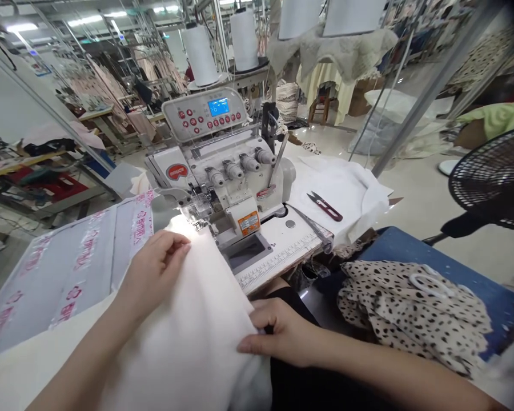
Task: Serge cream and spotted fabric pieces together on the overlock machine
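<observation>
A length of white fabric [197, 302] runs from under the presser foot [199, 224] of an overlock sewing machine [235, 171] down over my lap. Close to the lit needle area, my left hand [154, 268] pinches the fabric's upper part between thumb and fingers. Lower down, my right hand [282, 331] grips its right edge, thumb on top and fingers partly hidden behind the cloth. The machine's display [219, 107] glows blue above red buttons.
Dark red thread snips [325, 206] lie on white cloth [338, 177] right of the machine. A spotted garment [411, 308] rests on a blue surface [394, 245]. A black fan [492, 177] stands at far right. Thread cones [200, 54] rise behind; a taped grey surface [89, 251] adjoins at left.
</observation>
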The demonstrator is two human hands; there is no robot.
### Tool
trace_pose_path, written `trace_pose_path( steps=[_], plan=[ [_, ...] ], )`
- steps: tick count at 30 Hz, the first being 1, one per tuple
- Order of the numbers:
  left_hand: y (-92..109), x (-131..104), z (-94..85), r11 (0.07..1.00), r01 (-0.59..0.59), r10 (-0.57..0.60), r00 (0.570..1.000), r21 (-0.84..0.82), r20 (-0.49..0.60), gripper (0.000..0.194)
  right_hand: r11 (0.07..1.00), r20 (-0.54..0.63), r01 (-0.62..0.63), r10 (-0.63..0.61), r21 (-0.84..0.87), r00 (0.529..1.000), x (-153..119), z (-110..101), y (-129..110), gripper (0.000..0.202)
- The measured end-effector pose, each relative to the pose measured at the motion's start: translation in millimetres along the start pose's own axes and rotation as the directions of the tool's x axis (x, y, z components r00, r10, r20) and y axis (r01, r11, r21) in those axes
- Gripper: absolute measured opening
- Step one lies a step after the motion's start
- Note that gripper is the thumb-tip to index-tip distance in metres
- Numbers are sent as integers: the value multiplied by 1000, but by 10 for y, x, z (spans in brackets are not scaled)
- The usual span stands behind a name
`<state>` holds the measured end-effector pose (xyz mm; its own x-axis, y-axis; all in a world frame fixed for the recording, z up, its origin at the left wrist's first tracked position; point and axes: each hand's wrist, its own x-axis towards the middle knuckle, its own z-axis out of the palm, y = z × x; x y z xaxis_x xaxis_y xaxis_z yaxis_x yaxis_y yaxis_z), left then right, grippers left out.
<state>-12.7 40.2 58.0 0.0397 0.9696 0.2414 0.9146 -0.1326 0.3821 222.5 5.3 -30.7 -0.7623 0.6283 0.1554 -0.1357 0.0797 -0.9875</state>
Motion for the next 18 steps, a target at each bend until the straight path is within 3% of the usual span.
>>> trace_pose_path(
  steps=[5, 10, 18],
  plan=[
    [-7, 173, -13, 999, 14, -17, 999, 46, 51, 13, 1000, -33, 12, -13, -21, 999, 112, -75, 48, 45],
    [-123, 392, -5, 994, 44, -47, 998, 99, 30, 16, 997, -58, 39, -43, -64, 997, 271, -137, 43, 48],
    [-401, 838, -13, 988, -128, 132, 990, 90, -42, 19, 998, -121, 53, -56, -28, 991, 554, -146, 10, 51]
  ],
)
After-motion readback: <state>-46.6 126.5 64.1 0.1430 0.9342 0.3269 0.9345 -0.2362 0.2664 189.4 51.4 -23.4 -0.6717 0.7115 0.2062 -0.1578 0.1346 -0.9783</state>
